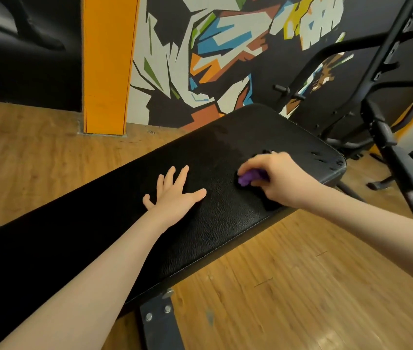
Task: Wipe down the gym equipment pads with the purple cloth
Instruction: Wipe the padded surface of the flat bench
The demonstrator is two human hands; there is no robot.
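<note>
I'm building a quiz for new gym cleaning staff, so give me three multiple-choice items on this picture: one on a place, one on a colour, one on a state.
1. Where does the left hand lie?
A. flat on the black bench pad
B. on the wooden floor
C. on the metal rack

2. What colour is the cloth?
A. orange
B. purple
C. white

3. How is the right hand?
A. open above the pad
B. hanging idle
C. curled round the cloth, pressing it on the pad

Answers:
1 A: its fingers are spread on the pad's surface.
2 B: purple shows under the fingers.
3 C: the fingers wrap the bunched cloth against the pad.
</note>
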